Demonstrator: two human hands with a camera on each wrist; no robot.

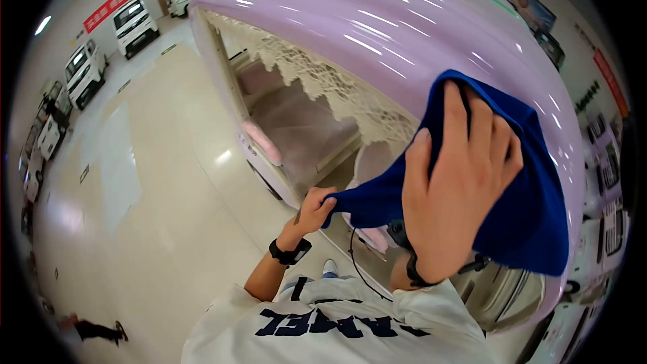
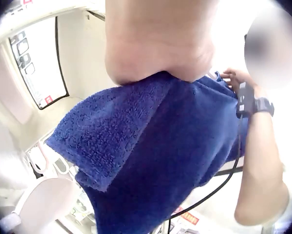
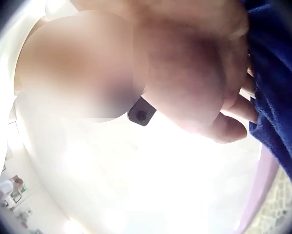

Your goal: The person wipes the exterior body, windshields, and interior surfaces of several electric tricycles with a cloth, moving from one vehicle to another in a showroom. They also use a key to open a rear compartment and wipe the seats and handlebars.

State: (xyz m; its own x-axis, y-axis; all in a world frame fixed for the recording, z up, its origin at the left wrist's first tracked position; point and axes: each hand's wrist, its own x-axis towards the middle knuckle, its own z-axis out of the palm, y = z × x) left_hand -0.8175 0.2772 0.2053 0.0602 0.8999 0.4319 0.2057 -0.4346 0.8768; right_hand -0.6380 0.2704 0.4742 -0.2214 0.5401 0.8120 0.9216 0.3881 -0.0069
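Head view: the blue cloth [image 1: 529, 222] lies over the lilac vehicle body [image 1: 384, 34], its broad part draped toward the right rim and its narrow end drawn leftward across the side opening. The right hand [image 1: 461, 175] rests on the broad part, fingers extended and spread; the left hand [image 1: 314, 210] grips the narrow end with curled fingers, near the lower edge of the opening. Lace trim [image 1: 337, 87] hangs along the opening's upper edge. A black cable [image 1: 352, 249] descends between the forearms. To the left, the pale floor [image 1: 168, 195] extends alongside the body, toward parked white vehicles [image 1: 135, 27].

Left wrist view: the cloth hangs from the near hand, one corner folded over; the other hand is at its far edge.

Right wrist view: the fingers reach the cloth at the right margin; their contact is partly hidden. A lilac edge runs below.
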